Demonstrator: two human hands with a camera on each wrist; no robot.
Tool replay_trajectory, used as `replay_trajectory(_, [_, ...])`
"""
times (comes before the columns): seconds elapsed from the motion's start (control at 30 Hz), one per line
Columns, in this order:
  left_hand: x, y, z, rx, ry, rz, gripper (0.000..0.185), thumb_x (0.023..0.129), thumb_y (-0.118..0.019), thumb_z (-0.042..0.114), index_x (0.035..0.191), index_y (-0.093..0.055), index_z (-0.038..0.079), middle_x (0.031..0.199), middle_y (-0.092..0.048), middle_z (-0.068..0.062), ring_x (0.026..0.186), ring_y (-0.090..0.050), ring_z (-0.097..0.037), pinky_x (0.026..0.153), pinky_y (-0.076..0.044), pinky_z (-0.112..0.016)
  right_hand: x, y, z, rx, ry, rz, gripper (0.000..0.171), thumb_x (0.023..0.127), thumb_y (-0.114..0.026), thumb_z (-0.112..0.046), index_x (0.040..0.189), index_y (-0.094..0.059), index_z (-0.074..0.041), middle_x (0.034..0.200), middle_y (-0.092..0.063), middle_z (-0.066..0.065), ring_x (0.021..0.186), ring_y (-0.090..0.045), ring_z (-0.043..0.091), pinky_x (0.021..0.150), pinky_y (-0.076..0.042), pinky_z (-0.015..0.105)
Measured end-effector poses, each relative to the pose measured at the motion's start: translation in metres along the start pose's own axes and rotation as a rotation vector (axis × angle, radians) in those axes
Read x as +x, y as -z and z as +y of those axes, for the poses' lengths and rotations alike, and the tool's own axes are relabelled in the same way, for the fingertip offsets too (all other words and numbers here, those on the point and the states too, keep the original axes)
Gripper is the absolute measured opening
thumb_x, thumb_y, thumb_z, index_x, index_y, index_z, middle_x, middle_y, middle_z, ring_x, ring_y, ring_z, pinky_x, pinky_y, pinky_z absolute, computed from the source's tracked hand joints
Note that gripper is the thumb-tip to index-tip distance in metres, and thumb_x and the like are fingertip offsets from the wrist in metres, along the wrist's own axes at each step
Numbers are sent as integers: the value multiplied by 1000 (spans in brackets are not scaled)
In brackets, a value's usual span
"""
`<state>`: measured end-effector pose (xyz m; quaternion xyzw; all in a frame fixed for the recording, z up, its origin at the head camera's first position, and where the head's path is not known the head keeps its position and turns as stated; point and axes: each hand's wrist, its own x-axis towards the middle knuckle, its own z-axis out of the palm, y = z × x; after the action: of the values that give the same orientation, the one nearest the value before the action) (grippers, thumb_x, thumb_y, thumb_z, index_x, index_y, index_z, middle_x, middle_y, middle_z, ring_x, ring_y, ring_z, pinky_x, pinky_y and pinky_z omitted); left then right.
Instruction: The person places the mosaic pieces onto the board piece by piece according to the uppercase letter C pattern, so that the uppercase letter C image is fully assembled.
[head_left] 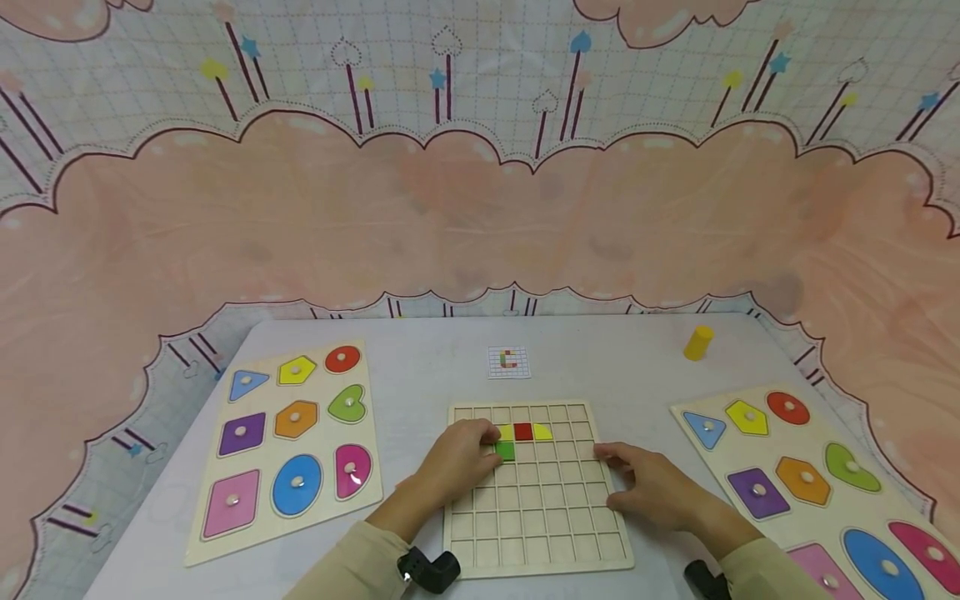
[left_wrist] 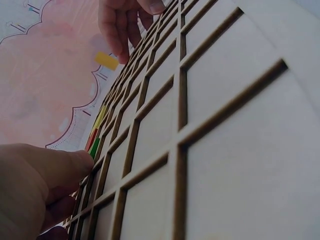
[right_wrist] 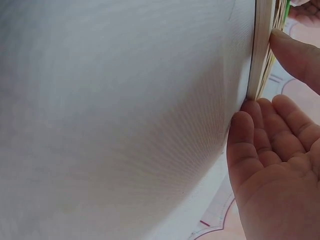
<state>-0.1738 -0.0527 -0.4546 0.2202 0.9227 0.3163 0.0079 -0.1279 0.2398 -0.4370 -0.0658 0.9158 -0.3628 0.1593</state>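
A wooden grid board lies in the middle of the white table. Its second row holds a red tile between two yellow curved tiles; a green tile sits just below. My left hand rests on the board's upper left, fingertips touching the green tile and hiding the left yellow one. In the left wrist view the thumb points at the green tile. My right hand lies flat against the board's right edge, thumb and fingers touching the rim.
A small pattern card lies beyond the board. A yellow cylinder stands at the back right. Two shape-peg puzzle boards flank the grid, one left and one right. A patterned pink cloth hangs behind the table.
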Motion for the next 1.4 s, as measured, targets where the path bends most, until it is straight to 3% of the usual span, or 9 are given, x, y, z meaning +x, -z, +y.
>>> replay_trajectory(0.63, [0,6,-1,0,17,1,28,85,-79,16,109,-70,3,105,-70,-7,102,-62,-24,89,-52,-40,0,2,-2,5,16,-2,68,77,-85,-11,138,-56,-6,132,-61,8,120,-56,31,100,-45,51])
replay_trajectory(0.93, [-10,23,-9,2,84,14,32,85,-78,15,114,-70,4,112,-69,-10,112,-59,-31,95,-49,-48,0,2,-1,11,18,-3,68,77,-85,-11,138,-56,-6,132,-61,8,120,-56,30,100,-45,50])
replay_trajectory(1.17, [-24,43,-17,56,109,7,35,86,-78,16,117,-70,3,116,-67,-12,115,-60,-32,96,-50,-48,-1,0,-1,-2,-1,1,67,78,-84,-12,138,-56,-7,131,-61,8,121,-56,31,101,-45,49])
replay_trajectory(1.4, [-36,55,-23,48,142,0,34,85,-79,15,117,-70,5,117,-67,-11,114,-60,-30,94,-52,-46,-3,0,-1,12,7,0,67,78,-84,-12,139,-56,-7,131,-61,7,121,-55,31,102,-44,50])
